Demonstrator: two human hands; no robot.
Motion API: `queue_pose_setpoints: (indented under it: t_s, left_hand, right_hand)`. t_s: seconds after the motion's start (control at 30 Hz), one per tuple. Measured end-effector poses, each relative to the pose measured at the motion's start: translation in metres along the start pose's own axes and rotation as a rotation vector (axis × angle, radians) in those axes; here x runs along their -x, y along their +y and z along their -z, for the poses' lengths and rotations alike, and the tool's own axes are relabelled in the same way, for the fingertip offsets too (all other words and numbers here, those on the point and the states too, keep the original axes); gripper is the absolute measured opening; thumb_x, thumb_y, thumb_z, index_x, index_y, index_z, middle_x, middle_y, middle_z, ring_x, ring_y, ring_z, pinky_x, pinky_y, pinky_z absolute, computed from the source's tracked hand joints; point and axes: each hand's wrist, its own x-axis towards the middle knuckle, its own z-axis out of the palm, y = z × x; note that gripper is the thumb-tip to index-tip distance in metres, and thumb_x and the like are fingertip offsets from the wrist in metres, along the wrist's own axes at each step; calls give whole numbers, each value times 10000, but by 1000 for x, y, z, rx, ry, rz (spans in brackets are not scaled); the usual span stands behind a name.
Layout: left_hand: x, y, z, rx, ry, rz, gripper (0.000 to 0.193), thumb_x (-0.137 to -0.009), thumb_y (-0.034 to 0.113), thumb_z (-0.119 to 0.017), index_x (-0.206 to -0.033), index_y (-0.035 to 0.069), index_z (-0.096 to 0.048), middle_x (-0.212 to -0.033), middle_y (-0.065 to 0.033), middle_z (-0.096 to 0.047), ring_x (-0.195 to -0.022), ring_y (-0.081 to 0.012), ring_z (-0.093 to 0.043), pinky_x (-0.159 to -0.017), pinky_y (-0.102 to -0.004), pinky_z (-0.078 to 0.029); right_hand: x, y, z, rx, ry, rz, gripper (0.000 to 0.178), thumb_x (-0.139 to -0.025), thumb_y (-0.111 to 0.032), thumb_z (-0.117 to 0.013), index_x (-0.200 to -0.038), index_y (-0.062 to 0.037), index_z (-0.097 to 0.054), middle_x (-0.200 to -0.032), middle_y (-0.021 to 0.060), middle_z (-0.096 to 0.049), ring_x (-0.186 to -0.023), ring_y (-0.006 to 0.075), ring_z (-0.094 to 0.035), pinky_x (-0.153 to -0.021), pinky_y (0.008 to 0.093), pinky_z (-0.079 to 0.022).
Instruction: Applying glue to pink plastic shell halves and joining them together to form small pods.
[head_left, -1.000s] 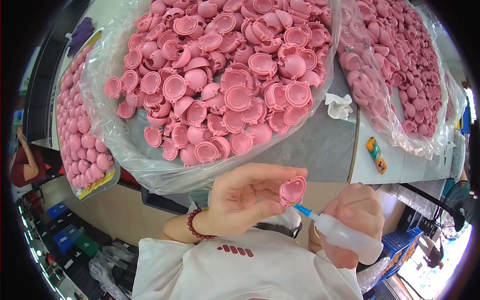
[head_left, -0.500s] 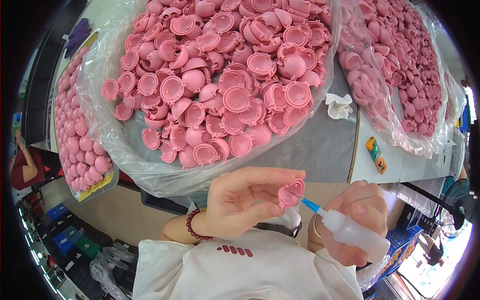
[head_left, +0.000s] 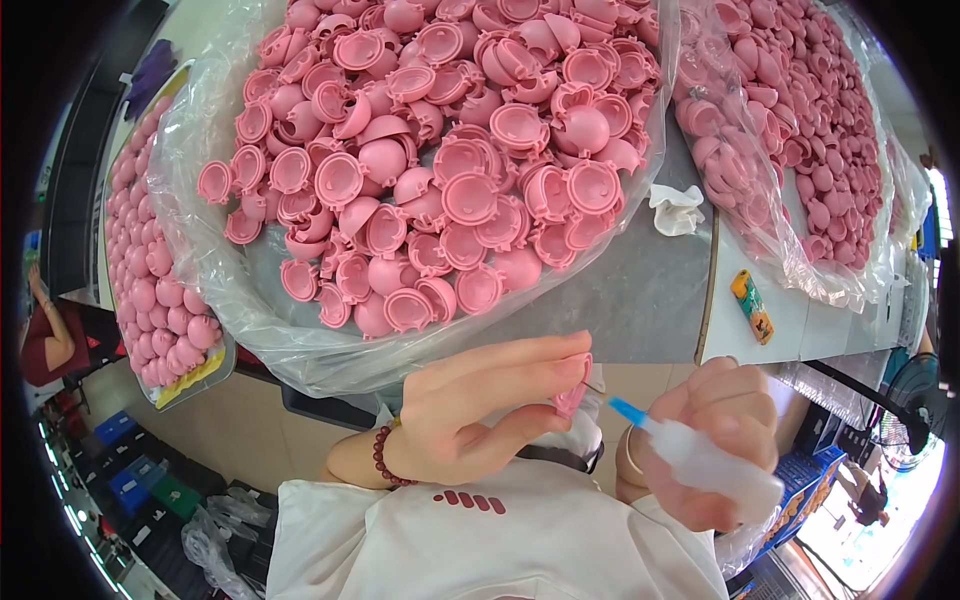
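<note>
Between the thumb and fingers of my left hand (head_left: 480, 405) is a pink plastic half-shell (head_left: 572, 388), tilted so that its edge faces me. My right hand (head_left: 722, 430) is wrapped round a white squeeze bottle (head_left: 715, 462) with a blue tip and a thin needle nozzle. The nozzle points left at the half-shell, and its end lies close to the shell's right side; whether they touch I cannot tell. Beyond my hands, a heap of pink half-shells (head_left: 470, 198) lies on a clear plastic sheet (head_left: 290, 350) on the grey table.
A second pile of pink shells (head_left: 835, 130) lies at the right in clear plastic. A crumpled white tissue (head_left: 677, 210) and an orange-and-green lighter (head_left: 752, 307) rest between. At the left stands a tray of joined pink balls (head_left: 150, 290). Another person's arm (head_left: 52, 318) shows far left.
My left hand has turned the half-shell from showing its hollow to nearly edge-on and shifted slightly left. The bottle's tip has moved a little away from the shell.
</note>
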Motion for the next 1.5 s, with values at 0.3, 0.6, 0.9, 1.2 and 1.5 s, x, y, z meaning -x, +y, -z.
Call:
queue_pose_setpoints:
  t_s: [0.3, 0.6, 0.9, 1.2, 1.5]
  left_hand:
    - [1, -9, -6, 1012, 10, 290, 363, -811, 70, -544, -1141, 62, -392, -1099, -301, -469, -846, -298, -585, -703, -389, -487]
    - [-3, -6, -10, 1343, -9, 430, 369, -792, 85, -575, -1128, 57, -423, -1062, -275, -495, -852, -299, -579, -720, -381, -483]
    - [-6, 4, -11, 139, -26, 112, 342, -644, -26, -672, -953, -77, -537, -1007, -248, -533, -880, -256, -568, -757, -318, -460]
    - [-6, 5, -17, 359, -8, 254, 361, -660, 31, -692, -972, -68, -539, -976, -240, -556, -887, -260, -570, -753, -321, -462]
    - [-4, 4, -14, 583, 25, 320, 389, -693, 65, -681, -1018, -56, -506, -1032, -244, -520, -924, -278, -554, -775, -328, -468]
  right_hand:
    - [11, 46, 112, 710, 616, -466, 387, -785, -75, -561, -1100, 81, -400, -978, 205, -572, -880, 195, -561, -700, 261, -444]
    - [37, 65, 190, 1153, 562, -313, 489, -684, -62, -686, -1085, 38, -424, -1004, 106, -510, -807, 172, -522, -694, 271, -423]
    - [-65, 82, 122, 1022, -327, -235, 302, -756, -50, -547, -1054, -13, -518, -1050, 117, -532, -925, 196, -514, -766, 273, -407]
    - [-83, 120, 137, 1024, -592, -460, 309, -779, -92, -520, -1073, -1, -496, -957, 145, -556, -834, 218, -536, -725, 273, -419]
    - [-51, 27, 65, 3, -385, -902, 159, -749, -16, -570, -904, 13, -568, -742, 7, -576, -576, 58, -494, -502, 165, -394]
